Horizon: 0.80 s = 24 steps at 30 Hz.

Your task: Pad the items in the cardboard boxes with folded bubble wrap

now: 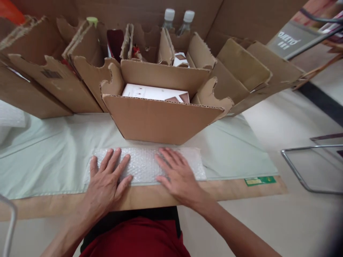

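Observation:
A folded strip of clear bubble wrap (143,167) lies flat along the front of the table. My left hand (108,180) rests on its left part, palm down with the fingers spread. On the right part, my right hand (178,175) lies flat, its fingers stretched out and a little apart. Just beyond the wrap stands an open cardboard box (163,119) with torn, wavy upper edges. Inside it sits a white carton (152,93) with brown shapes printed on it.
More open cardboard boxes (50,76) line the back, and two white-capped bottles (187,22) rise behind them. A pale green cloth (61,142) covers the wooden table (227,189). A green label (259,181) lies at the front right edge. Metal chair frames (292,167) stand to the right.

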Motion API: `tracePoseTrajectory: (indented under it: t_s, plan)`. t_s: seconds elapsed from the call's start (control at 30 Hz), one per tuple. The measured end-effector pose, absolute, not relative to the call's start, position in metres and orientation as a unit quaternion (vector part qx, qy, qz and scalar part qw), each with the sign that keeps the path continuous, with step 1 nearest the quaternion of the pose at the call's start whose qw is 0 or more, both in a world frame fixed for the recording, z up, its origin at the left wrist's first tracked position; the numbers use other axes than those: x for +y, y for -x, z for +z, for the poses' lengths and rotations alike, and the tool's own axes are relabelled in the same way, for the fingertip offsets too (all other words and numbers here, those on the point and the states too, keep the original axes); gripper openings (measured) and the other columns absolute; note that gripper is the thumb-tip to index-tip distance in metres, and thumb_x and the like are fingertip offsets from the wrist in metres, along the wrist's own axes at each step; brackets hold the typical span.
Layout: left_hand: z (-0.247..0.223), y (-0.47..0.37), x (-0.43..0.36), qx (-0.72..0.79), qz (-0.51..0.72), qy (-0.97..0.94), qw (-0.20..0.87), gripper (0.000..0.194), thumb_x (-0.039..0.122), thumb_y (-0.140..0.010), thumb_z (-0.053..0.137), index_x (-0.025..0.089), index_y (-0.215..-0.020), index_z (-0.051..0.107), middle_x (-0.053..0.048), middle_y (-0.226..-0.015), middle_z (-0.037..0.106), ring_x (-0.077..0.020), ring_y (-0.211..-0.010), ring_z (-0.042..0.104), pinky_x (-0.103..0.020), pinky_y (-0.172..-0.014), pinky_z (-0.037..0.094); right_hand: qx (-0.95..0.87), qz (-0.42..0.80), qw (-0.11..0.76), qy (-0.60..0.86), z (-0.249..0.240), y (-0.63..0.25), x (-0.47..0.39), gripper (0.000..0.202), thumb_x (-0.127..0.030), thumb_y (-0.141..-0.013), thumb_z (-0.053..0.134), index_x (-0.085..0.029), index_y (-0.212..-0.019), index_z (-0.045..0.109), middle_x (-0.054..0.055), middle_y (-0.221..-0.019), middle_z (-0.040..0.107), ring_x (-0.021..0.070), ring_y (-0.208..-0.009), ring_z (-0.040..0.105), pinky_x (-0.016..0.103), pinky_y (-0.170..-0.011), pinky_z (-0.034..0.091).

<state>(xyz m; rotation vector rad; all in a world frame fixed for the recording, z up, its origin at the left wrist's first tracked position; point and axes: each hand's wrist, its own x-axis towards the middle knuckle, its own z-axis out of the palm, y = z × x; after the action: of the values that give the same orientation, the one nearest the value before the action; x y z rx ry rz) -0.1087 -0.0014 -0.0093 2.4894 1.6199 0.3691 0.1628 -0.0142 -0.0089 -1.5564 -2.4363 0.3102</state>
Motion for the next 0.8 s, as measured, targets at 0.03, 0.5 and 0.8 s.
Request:
tracePoseTrajectory:
  t_s: [0.03, 0.5, 0.8]
  plan:
    - [-0.011, 0.111, -0.002, 0.537, 0.123, -0.832, 0.074, 0.052, 0.041, -0.103, 0.046, 0.021, -0.149, 0.055, -0.021, -0.162, 0.046, -0.0428, -0.152, 0.037, -0.073, -0.121, 0.012, -0.812, 0.088, 0.108, 0.566, -0.011, -0.187, -0.024, 0.059, -0.043, -0.102, 0.055, -0.019, -0.155, 0.049, 0.014, -0.165, 0.044, 0.0341, -0.153, 0.039, 0.057, -0.122, 0.034]
    - [0.019, 0.151, 0.001, 0.727, 0.153, -0.669, 0.017, 0.045, 0.052, -0.095, 0.054, 0.016, -0.116, 0.071, -0.017, -0.107, 0.071, -0.0376, -0.106, 0.064, -0.053, -0.097, 0.046, -0.714, 0.090, 0.177, 0.672, 0.008, -0.268, 0.009, 0.039, -0.053, -0.093, 0.051, -0.024, -0.106, 0.073, 0.016, -0.132, 0.069, 0.0406, -0.122, 0.062, 0.059, -0.097, 0.050]
    - [0.030, 0.155, 0.012, 0.740, 0.164, -0.642, 0.120, 0.021, 0.037, -0.087, 0.053, 0.021, -0.091, 0.066, -0.007, -0.087, 0.072, -0.0251, -0.076, 0.065, -0.037, -0.074, 0.049, -0.623, 0.260, 0.238, 0.699, 0.031, -0.247, -0.038, 0.031, -0.053, -0.088, 0.064, -0.025, -0.100, 0.067, 0.005, -0.084, 0.071, 0.0229, -0.073, 0.067, 0.036, -0.069, 0.055]
